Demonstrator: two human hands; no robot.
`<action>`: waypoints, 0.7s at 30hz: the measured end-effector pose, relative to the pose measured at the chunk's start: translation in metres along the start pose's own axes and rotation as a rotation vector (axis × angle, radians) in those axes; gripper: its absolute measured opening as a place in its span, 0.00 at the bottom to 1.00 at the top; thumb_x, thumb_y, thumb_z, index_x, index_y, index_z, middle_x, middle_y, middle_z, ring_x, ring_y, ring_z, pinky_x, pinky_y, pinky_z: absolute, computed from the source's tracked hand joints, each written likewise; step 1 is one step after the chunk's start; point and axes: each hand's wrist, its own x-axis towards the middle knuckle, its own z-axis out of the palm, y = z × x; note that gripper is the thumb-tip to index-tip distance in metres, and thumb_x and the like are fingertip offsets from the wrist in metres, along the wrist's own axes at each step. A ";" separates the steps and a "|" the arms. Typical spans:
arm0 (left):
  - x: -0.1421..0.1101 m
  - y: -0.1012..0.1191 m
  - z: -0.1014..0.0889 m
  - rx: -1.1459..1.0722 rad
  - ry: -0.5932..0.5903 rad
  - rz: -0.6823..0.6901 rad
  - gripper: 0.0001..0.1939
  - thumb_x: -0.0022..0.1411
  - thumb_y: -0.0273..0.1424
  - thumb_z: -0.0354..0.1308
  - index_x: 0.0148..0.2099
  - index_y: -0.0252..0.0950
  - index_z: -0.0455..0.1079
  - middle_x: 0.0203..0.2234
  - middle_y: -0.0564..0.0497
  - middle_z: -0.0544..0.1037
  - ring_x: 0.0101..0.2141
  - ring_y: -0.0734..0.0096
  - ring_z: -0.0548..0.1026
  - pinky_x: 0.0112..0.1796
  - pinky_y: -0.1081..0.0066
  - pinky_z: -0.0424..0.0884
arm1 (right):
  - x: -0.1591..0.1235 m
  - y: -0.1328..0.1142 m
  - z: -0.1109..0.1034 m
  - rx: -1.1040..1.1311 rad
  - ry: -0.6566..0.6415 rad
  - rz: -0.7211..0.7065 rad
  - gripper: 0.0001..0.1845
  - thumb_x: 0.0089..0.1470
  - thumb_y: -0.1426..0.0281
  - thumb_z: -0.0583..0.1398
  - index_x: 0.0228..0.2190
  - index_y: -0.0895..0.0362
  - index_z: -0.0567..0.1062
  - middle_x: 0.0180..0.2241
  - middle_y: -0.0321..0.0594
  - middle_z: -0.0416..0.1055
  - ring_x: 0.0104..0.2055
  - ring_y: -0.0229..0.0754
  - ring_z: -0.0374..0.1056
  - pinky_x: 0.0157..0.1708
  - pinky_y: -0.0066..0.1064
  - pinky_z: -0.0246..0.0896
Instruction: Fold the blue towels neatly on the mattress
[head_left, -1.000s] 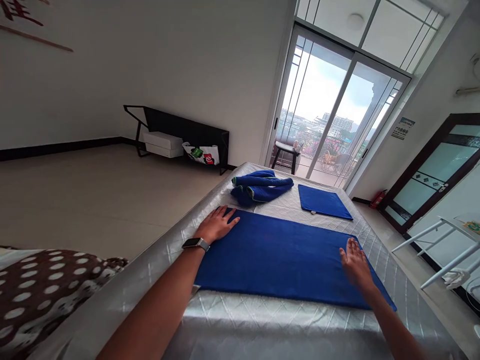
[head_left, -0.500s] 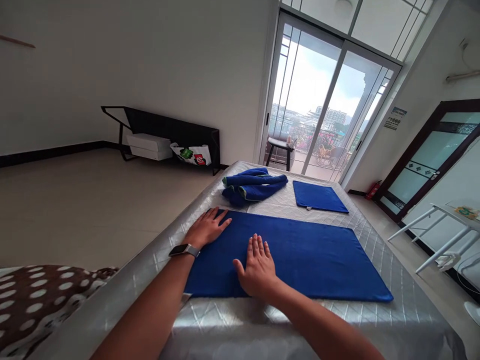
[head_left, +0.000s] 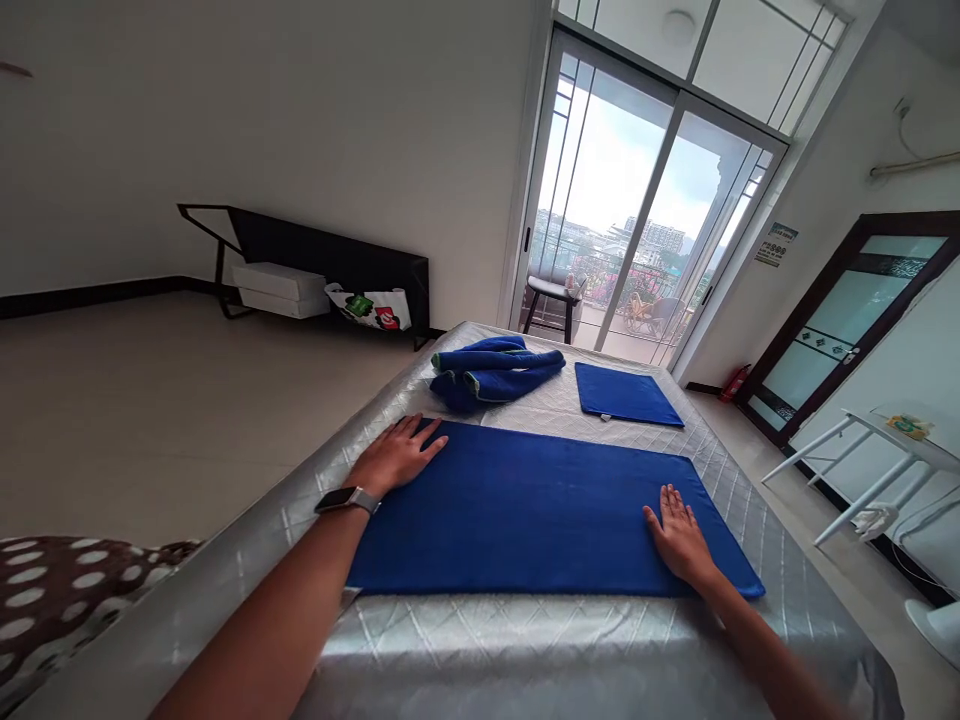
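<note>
A flat blue cloth point(head_left: 525, 510) lies spread across the near part of a covered bed point(head_left: 480, 640). My left hand point(head_left: 394, 452), fingers apart, presses on the cloth's far left corner; a watch point(head_left: 349, 499) is on that wrist. My right hand point(head_left: 681, 535) rests flat near the cloth's right end, its fingers straight. Behind the cloth sits a loose bundle of blue fabric with green edging point(head_left: 495, 372). To the right of the bundle is a smaller blue folded piece point(head_left: 628, 393) with a white tag.
A brown polka-dot blanket point(head_left: 67, 600) is at the lower left. A black rack point(head_left: 322, 260) with white boxes point(head_left: 277, 290) stands by the wall. At the right is a white table point(head_left: 907, 440); a fire extinguisher point(head_left: 735, 383) stands near the door.
My right hand has slid to the right across the blue cloth, from its left-middle part to near its right end. My left hand stays at the far left corner. The view has shifted slightly.
</note>
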 end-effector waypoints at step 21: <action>0.000 -0.002 0.001 -0.027 -0.029 -0.009 0.37 0.70 0.50 0.39 0.73 0.36 0.54 0.71 0.43 0.56 0.70 0.53 0.51 0.67 0.54 0.47 | 0.006 -0.202 -0.032 0.214 -0.148 -0.547 0.37 0.70 0.55 0.37 0.70 0.64 0.51 0.73 0.46 0.43 0.75 0.44 0.35 0.72 0.42 0.32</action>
